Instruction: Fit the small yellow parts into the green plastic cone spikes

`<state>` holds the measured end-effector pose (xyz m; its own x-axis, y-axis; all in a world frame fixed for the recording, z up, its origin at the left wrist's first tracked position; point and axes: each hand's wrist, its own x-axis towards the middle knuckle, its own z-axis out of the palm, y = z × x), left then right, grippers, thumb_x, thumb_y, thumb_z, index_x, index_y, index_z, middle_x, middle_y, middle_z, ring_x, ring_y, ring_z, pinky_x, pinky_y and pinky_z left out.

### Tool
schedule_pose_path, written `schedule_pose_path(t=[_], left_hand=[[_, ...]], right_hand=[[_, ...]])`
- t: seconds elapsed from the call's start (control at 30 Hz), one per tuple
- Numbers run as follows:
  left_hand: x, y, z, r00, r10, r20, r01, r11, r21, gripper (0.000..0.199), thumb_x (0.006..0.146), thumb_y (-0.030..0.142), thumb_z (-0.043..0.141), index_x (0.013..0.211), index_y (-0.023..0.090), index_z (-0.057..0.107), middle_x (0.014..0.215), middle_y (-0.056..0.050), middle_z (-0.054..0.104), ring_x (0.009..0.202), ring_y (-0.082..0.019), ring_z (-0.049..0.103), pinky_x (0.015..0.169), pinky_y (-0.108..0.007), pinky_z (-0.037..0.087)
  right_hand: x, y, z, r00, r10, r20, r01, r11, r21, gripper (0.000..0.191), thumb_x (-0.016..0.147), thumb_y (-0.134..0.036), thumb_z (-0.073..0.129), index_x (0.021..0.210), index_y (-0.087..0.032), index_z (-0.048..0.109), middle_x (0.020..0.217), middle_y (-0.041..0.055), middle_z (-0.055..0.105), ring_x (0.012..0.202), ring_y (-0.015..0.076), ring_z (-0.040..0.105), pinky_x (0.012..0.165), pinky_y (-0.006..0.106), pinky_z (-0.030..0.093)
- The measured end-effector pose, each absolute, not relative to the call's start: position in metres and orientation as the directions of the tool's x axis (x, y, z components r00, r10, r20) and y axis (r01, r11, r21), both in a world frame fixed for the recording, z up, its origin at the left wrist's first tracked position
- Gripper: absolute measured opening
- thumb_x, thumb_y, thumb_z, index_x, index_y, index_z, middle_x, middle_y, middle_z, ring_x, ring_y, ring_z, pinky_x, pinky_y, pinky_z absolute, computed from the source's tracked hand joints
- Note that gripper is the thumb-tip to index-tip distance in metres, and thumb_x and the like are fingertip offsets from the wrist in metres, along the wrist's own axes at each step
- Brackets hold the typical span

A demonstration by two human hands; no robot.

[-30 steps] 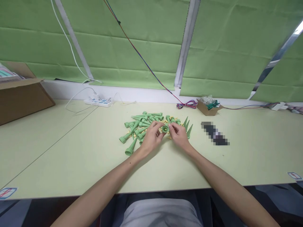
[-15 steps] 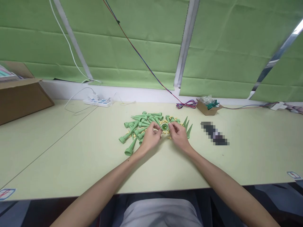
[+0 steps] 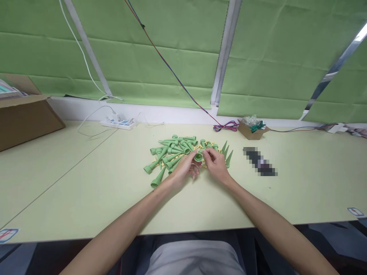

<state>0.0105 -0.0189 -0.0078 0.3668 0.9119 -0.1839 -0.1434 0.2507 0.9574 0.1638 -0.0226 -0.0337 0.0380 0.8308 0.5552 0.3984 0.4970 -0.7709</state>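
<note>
My left hand [image 3: 185, 168] holds a green plastic watering spike [image 3: 198, 157] with its round open end turned up toward me; the fingers curl beneath it. My right hand [image 3: 215, 162] is closed in a pinch at the right side of the same rim. Whether a small part sits between those fingertips is hidden. To the left lies a loose pile of green watering spikes [image 3: 168, 150], with small yellow pieces [image 3: 156, 162] among them. Several more spikes [image 3: 226, 151] lie just beyond and to the right of my right hand.
Behind the pile, a small open cardboard box [image 3: 252, 131] holds clear and green plastic. A bundled cable [image 3: 226, 126] and a white power strip [image 3: 119, 122] lie along the wall. A large carton [image 3: 28, 118] stands at left, a blurred dark object [image 3: 260, 162] at right.
The held spike has tilted and shifted slightly down and left. My left fingers have moved from a pinch at its side to underneath it. My right hand stays at the rim.
</note>
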Motion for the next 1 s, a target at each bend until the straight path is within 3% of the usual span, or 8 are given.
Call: schedule_pose_path(t=[0.27,0.6,1.0], left_hand=[[0.0083,-0.0182,-0.0089,0.366,0.927,-0.082,-0.077,0.118,0.99,0.039,0.09,0.055,0.066,0.094,0.016,0.067,0.076,-0.006,0.065,0.05,-0.012,0.058,0.043,-0.025,0.044],[0.0055,-0.0199,-0.0085,0.37,0.923,0.104,0.074,-0.141,0.987,0.049,0.082,0.065,0.067,0.07,0.021,0.047,0.057,0.003,0.05,0.047,-0.012,0.054,0.044,-0.025,0.042],[0.0042,-0.0225,-0.0079,0.384,0.907,0.17,0.133,-0.237,0.962,0.046,0.081,0.062,0.068,0.079,0.021,0.048,0.077,0.001,0.057,0.053,-0.01,0.055,0.047,-0.024,0.041]], right_hand=[[0.1652,-0.0204,-0.0334,0.044,0.844,0.535,0.4,0.476,-0.783,0.03,0.098,-0.044,0.05,0.078,-0.022,0.056,0.059,-0.0031,0.046,0.053,0.0136,0.041,0.053,0.028,0.032],[0.1673,-0.0186,-0.0343,0.048,0.843,0.536,0.411,0.472,-0.78,0.032,0.098,-0.045,0.05,0.076,-0.022,0.053,0.058,-0.0037,0.043,0.053,0.0139,0.038,0.054,0.029,0.031],[0.1682,-0.0184,-0.0341,0.056,0.843,0.535,0.422,0.466,-0.778,0.032,0.098,-0.047,0.051,0.077,-0.022,0.054,0.06,-0.0031,0.045,0.054,0.0139,0.039,0.054,0.029,0.031]])
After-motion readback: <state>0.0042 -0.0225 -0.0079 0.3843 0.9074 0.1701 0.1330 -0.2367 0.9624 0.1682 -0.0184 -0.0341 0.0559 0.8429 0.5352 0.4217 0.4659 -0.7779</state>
